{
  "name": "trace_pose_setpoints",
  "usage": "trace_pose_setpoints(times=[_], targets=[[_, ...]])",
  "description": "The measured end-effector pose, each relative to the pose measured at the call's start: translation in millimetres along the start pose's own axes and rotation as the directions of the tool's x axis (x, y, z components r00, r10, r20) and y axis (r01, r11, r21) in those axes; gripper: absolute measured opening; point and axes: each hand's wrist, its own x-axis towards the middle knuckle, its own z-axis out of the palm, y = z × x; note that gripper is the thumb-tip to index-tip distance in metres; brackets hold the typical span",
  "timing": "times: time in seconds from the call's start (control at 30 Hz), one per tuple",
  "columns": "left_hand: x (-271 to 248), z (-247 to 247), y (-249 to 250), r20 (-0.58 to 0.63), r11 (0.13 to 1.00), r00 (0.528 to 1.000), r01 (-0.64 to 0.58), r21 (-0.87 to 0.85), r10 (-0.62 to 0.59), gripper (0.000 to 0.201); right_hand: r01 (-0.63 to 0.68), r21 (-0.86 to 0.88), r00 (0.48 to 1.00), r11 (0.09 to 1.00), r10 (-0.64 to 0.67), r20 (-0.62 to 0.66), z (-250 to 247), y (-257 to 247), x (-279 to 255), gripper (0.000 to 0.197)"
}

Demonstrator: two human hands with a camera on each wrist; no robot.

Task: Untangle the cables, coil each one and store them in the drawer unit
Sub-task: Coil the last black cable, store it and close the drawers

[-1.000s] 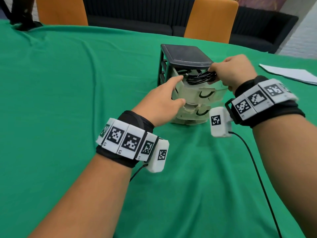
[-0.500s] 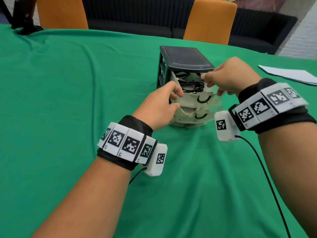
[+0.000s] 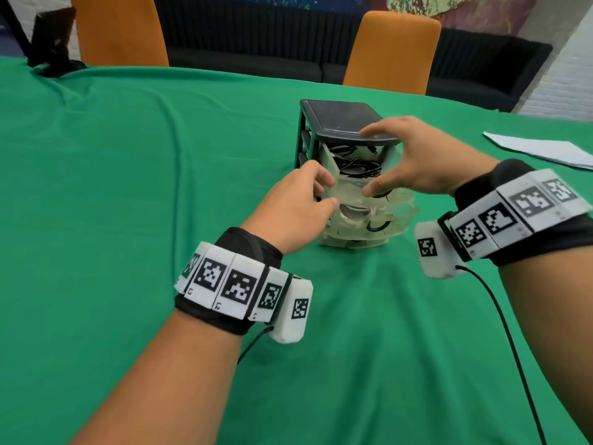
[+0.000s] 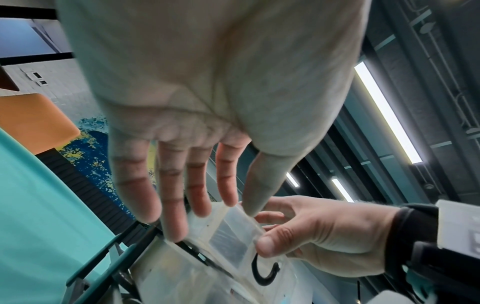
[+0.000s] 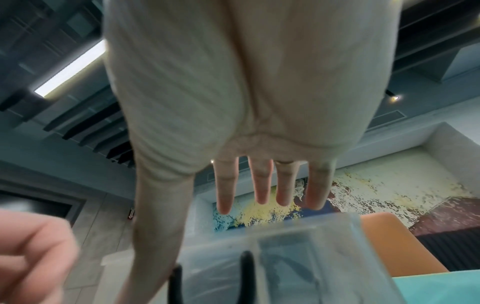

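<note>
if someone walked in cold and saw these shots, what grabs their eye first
Probably the small drawer unit standing mid-table on the green tablecloth, its top clear drawer pulled out with black cables inside. Next, the left hand at the drawer's left side and the right hand spread over its front.

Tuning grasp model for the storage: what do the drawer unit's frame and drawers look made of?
Drawer unit frame: looks like dark moulded plastic, matte with a slight sheen on the top panel. Top drawer: translucent, cloudy plastic, probably; the coiled black cable shows through its wall. Drawer handles: black curved loops, material unclear.
</note>
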Motion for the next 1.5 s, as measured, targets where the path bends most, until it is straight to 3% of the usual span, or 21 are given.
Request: trace_pose_setpoints(times=[0.13,0.27,0.43,0.77,1.07,1.27,1.4,1.5], targets=[[-1.3,2.5,0.9,0.055,0.998,0.998,0.0,0.061,-0.003,0.004,0.0,-0.016,0.998,1.0,0.001,0.064,-2.7,0.9,12.1,0.113],[-3.8,8.6,1.0,0.15,0.988,0.988,0.0,0.152,-0.023,0.027,-0.04,-0.061,0.993,0.997,0.046,0.112,-6.4,-1.7,21.4,0.114],[-5.1,9.0,1.3,0.183,0.981,0.981,0.027,0.191,-0.063,0.035,-0.064,-0.078,0.994,0.995,0.07,0.081,-6.1,-3.3,27.2,0.089],[-4.2,11.4,2.6,0.158,0.985,0.985,0.044,0.169,-0.071,0.039,-0.095,0.047,0.964,0.994,0.104,-0.247,20.9,0.9,44.5,0.036],[-1.7,12.8,-2.3,0.164,0.987,0.985,0.024,0.16,-0.051,0.041,-0.098,-0.015,0.918,0.995,0.084,-0.388,36.8,-3.2,56.6,0.031],[-1.1,10.3,-6.1,0.152,0.987,0.988,0.007,0.163,-0.032,0.037,-0.046,0.023,0.938,0.999,0.051,-0.343,29.8,-0.2,53.1,0.014],[0.3,9.9,-12.9,0.115,0.994,0.993,0.021,0.106,-0.034,0.033,0.027,0.093,0.979,0.995,-0.008,-0.204,13.3,10.4,29.2,0.049],[2.1,10.4,-16.6,0.08,0.996,0.995,0.054,0.068,-0.059,0.038,0.024,0.155,0.977,0.988,0.009,-0.212,12.8,27.9,8.7,0.066]])
